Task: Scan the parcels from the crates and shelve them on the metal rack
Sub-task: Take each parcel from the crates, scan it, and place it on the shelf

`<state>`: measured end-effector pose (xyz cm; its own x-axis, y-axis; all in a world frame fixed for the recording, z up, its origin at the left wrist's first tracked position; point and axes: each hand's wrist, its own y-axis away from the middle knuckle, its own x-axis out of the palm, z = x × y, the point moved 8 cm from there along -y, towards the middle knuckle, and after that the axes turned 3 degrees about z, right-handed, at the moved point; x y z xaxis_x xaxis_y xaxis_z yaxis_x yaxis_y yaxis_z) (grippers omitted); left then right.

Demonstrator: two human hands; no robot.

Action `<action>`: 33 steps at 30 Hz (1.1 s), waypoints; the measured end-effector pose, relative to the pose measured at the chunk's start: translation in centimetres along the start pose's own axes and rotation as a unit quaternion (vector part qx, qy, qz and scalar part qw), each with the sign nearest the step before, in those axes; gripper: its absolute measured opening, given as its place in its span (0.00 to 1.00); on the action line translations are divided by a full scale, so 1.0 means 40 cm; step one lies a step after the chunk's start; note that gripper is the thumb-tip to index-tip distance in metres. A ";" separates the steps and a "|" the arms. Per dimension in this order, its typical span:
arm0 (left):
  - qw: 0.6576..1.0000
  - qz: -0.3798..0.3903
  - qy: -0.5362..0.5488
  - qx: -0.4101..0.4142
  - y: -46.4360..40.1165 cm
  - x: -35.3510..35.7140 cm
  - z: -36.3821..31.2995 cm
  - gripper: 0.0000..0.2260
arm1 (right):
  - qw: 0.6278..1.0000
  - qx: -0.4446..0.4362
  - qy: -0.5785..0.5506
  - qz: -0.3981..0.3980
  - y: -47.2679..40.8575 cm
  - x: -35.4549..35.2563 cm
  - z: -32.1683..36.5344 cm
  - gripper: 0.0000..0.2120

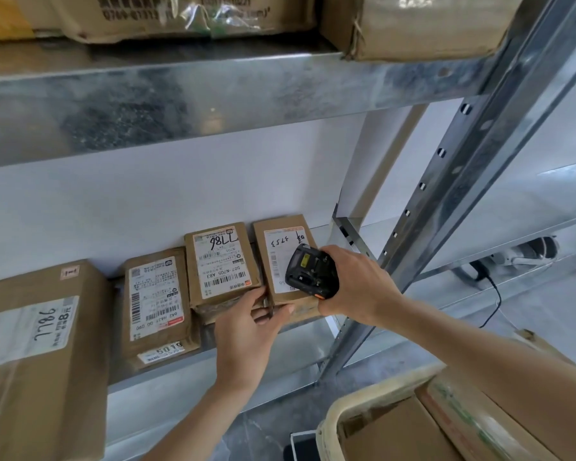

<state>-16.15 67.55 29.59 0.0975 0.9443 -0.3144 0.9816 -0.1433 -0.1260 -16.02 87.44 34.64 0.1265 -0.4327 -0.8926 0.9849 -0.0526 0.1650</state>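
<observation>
Small parcel [285,261] on rack shelf [300,354] is being steadied by left hand [246,341], fingertips relaxed at front edge. Scanner [311,272] is being gripped by right hand [356,287]. Label should be kept flat, scanner aimed straight at barcode.

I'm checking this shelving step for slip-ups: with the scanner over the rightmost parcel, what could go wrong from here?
1. The scanner in the right hand hides part of the rightmost parcel's label, and the 7786 parcel's barcodes sit close by, so it might read the wrong one.
2. The left hand touches the front edges where both parcels meet near the shelf lip; a nudge could tip one off.
</observation>
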 end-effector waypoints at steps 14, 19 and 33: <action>0.999 -0.007 -0.031 -0.011 0.004 -0.010 -0.007 0.14 | 1.000 -0.001 -0.012 -0.027 0.012 -0.001 0.011 0.35; 0.998 -0.002 -0.056 -0.003 0.030 -0.032 -0.026 0.10 | 0.999 -0.008 -0.017 -0.048 0.048 -0.020 0.027 0.34; 0.988 0.019 -0.146 0.046 0.098 -0.254 -0.239 0.24 | 0.995 -0.078 0.014 -0.060 0.236 -0.183 0.215 0.34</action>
<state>-11.70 60.23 41.30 0.0704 0.8137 -0.5770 0.9578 -0.2166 -0.1887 -8.65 82.35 46.36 0.0080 -0.4056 -0.9140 0.9992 0.0383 -0.0083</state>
